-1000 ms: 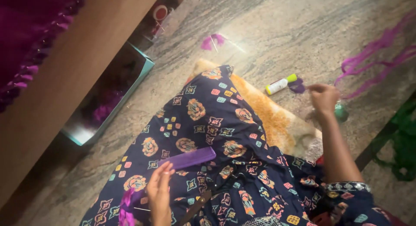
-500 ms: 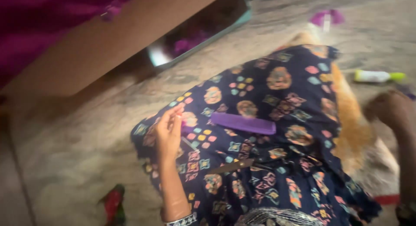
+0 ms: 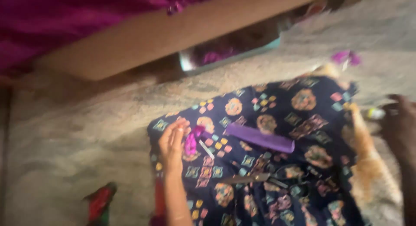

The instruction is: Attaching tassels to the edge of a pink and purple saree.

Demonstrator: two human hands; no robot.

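My left hand [image 3: 172, 141] rests on my lap, on dark blue patterned cloth [image 3: 277, 165], with its fingers around a small magenta piece [image 3: 191, 140]. A purple comb [image 3: 259, 137] lies on the cloth just right of it. Scissors [image 3: 255, 178] lie on the lap below the comb. My right hand [image 3: 396, 122] is stretched out at the right edge, dark and blurred, by a small white and green tube [image 3: 376, 113] on the floor. The blur hides whether it grips the tube.
A wooden bed frame [image 3: 173, 35] with magenta fabric runs along the top. Under it sits a teal tray [image 3: 229, 57]. An orange mat [image 3: 368, 165] lies beneath my leg. A red and green object [image 3: 100, 202] and a magenta scrap [image 3: 344, 57] lie on the stone floor.
The view has swung left and then steadied. My left hand stays on the lap with the magenta piece. My right hand has come closer to the tube.
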